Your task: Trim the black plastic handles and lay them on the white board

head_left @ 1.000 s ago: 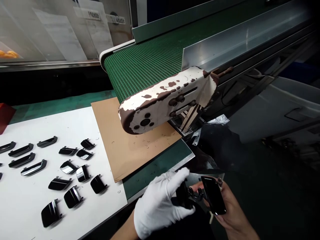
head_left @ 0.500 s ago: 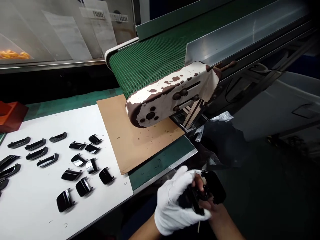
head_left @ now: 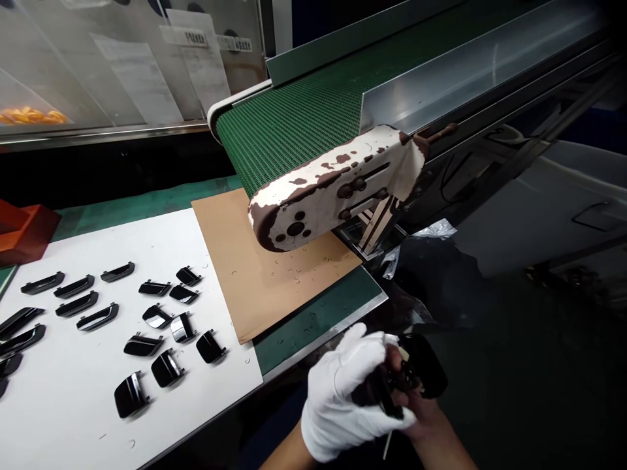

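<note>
My left hand [head_left: 337,395], in a white glove, is closed around a dark piece [head_left: 385,391] at the lower middle of the head view. Close against it, my bare right hand [head_left: 418,405] is closed on a glossy black plastic part [head_left: 428,365] with a broad, rounded face. Its fingers are partly hidden behind the black parts. A thin pale stick [head_left: 387,446] pokes out below the hands; what it belongs to is hidden. Both hands are in the air in front of the table edge, touching or nearly touching each other.
Several glossy black parts [head_left: 131,395] lie on a white sheet [head_left: 196,418]. Brown cardboard [head_left: 274,287] with small shavings lies under a green conveyor belt [head_left: 294,130]. Left is an orange bin [head_left: 29,232]; a dark plastic bag [head_left: 435,281] hangs beyond the hands.
The black part in my right hand has shifted slightly right and turned a little. My left hand stays nearly in place. The table view has slid slightly right and down.
</note>
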`<state>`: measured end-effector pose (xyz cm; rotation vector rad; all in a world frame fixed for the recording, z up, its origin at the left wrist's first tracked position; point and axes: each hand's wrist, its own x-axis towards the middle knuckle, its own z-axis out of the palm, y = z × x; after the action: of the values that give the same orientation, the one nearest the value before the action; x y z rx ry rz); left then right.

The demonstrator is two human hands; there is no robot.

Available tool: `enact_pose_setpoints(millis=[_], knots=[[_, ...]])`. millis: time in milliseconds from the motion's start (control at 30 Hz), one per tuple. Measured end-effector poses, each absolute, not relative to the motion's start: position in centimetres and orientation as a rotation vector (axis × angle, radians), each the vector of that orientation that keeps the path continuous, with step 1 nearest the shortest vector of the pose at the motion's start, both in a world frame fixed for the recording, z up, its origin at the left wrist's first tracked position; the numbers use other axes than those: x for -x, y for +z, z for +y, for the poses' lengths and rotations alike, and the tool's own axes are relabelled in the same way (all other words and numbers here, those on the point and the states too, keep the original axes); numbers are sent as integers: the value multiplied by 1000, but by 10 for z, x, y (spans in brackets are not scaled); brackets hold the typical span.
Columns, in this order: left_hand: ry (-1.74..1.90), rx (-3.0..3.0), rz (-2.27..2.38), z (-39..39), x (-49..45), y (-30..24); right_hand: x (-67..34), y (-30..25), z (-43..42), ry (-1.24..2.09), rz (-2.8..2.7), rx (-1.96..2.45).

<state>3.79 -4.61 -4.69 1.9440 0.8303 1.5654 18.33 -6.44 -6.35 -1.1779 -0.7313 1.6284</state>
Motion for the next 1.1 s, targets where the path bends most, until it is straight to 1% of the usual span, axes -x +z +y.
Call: enact_pose_setpoints(millis=[133,367,500,567,633,733,833,967,1100], knots=[[1308,-1906,876,-43,-27,-48,-199,-55,-61,1593,-762,1159],[772,-1997,951,-44,-22,-43,-207,-48,-72,1643,-1014,1330],[654,-2045,966,-41,-20,-43,-212,-47,-76,1482,-1184,1436],[520,-2071,1124,-35,-15,-41,-219,-45,-76,1396,-1167,1360],[396,-2059,1388,-24,-6,-39,-227,-43,-76,1377,-1065,1262],[366,-1988,1742,2,15,-36,-230,-46,-73,1403,-876,1157],[362,-1943,1939,33,39,-37,-224,-51,-69,1425,-679,1155],[348,-1950,1965,56,64,-45,-215,-52,-62,1404,-558,1227],[523,-2001,1932,42,57,-45,-210,-47,-58,1413,-556,1200]])
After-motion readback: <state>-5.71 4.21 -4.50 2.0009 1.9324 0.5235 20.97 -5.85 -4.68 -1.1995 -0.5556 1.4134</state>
